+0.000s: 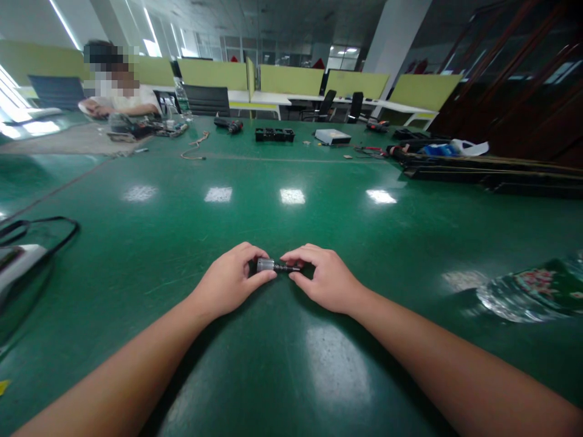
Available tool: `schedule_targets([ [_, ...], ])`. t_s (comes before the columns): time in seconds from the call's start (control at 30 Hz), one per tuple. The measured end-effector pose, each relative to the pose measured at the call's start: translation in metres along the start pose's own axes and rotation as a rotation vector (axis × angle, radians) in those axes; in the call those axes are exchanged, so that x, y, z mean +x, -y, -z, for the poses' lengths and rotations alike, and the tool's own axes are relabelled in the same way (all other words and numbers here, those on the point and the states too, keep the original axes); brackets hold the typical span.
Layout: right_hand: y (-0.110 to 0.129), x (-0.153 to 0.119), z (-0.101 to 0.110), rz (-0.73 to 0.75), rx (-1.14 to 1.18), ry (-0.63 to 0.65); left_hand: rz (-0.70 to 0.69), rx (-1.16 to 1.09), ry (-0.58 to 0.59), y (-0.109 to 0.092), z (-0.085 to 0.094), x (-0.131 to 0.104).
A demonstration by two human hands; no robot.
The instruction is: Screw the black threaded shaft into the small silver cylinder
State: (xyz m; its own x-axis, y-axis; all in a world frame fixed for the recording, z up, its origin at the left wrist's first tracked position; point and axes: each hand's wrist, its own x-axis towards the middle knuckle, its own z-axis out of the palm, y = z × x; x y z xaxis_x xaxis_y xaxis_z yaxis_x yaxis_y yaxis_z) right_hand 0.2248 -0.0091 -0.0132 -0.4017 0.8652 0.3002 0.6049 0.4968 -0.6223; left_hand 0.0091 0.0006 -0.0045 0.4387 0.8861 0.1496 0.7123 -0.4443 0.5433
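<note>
Between my two hands, low over the green tabletop, lies a small silver metal cylinder with a thin, dark, ridged shaft pointing right. It looks like a small motor, but the exact kind is too small to tell. My left hand pinches the silver cylinder between thumb and fingers. On the other side, my right hand has its thumb and fingertips closed around the end of the dark shaft. The fingers partly hide both ends.
A clear water bottle lies at the right, and a white device with a black cable at the left. Farther back are a power drill, a black block, a grey box and dark panels. Another person sits far left.
</note>
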Motion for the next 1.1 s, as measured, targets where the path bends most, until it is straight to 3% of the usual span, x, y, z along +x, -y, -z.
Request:
schedule_targets([
  [1.1,-0.0003,0.0040,-0.0035,-0.003,-0.024,0.009,-0.024,0.051,0.009,-0.0002,0.0022,0.0002],
])
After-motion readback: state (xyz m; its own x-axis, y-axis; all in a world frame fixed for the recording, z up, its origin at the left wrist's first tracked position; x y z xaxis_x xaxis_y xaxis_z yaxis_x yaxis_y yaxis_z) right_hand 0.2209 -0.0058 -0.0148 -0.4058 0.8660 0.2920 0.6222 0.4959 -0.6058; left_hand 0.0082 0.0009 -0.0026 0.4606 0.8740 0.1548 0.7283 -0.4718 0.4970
